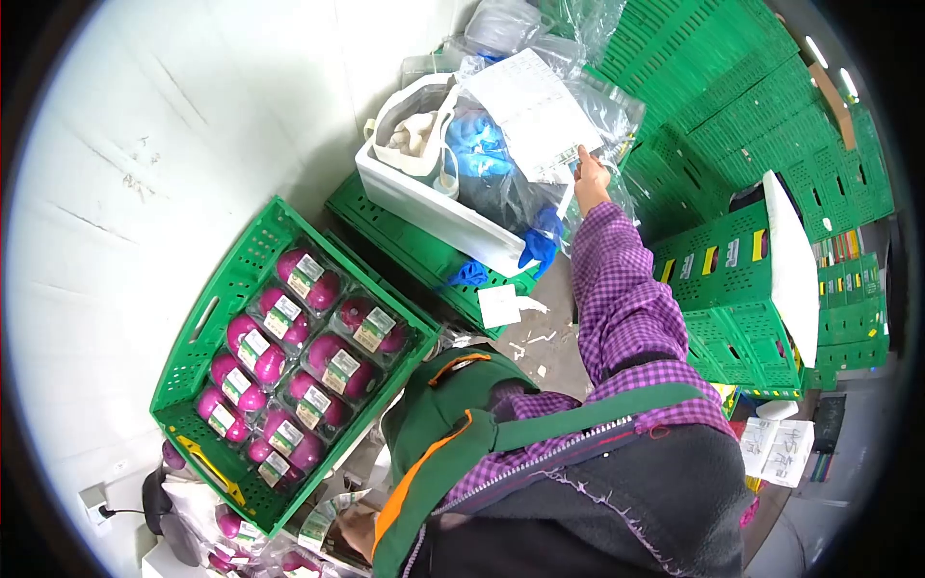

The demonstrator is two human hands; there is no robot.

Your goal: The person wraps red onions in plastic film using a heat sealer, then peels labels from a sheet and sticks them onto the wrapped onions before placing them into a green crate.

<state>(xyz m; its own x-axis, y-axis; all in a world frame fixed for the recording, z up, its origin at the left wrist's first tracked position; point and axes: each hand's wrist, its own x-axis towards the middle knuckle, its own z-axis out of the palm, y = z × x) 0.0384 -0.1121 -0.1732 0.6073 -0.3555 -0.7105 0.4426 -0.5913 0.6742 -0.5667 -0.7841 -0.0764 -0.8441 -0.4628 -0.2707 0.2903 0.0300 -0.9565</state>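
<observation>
My right hand (590,178), in a purple checked sleeve, reaches forward and pinches the lower corner of a white printed sheet of paper (535,106). Under the sheet is a white foam box (438,217) holding a cloth bag (409,140), blue gloves (479,144) and dark plastic. At the lower left, my left hand (358,532) is partly hidden by the green apron. Its fingers close on a strip of printed labels (320,523). Beside it stands a green crate (207,299) with several clear packs of purple round produce (255,354), each bearing a white-and-green label.
The foam box rests on green crates (385,226). More green crates (727,87) are stacked at the back right. Clear plastic bags (511,29) lie behind the box. Paper scraps (540,337) litter the floor. Packed produce (231,528) sits at the lower left near a wall socket (96,503).
</observation>
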